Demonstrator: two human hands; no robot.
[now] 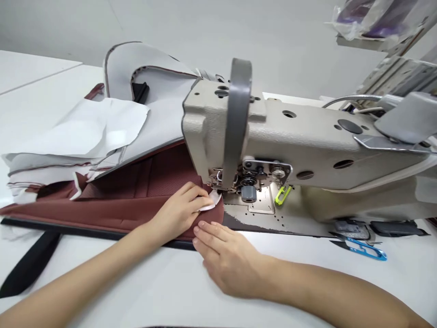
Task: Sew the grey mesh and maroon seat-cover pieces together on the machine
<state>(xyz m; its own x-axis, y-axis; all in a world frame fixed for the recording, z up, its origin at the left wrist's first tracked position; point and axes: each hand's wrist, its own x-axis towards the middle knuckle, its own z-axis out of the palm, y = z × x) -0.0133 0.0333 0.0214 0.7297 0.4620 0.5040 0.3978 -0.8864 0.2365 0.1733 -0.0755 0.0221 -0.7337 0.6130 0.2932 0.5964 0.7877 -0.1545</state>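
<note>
A maroon fabric cover (126, 212) with pale grey backing lies under the head of a sewing machine (218, 123). My left hand (179, 209) is closed, its fingers pinching a white strip (210, 201) at the fabric close to the presser foot. The needle itself is hidden by the machine head. Just in front, my right hand (227, 257) rests with fingers stretched out and together, their tips touching the near edge of the maroon fabric. A black band (32, 262) hangs out from beneath the cover at the left.
Blue thread snips (367, 249) lie on the white table (293, 259) at the right, beside dark objects. A yellow-green clip-like piece (282, 196) sits near the machine bed. Layered white-backed fabric (78, 130) is bunched at the left, and plastic-wrapped items (375, 18) are at upper right.
</note>
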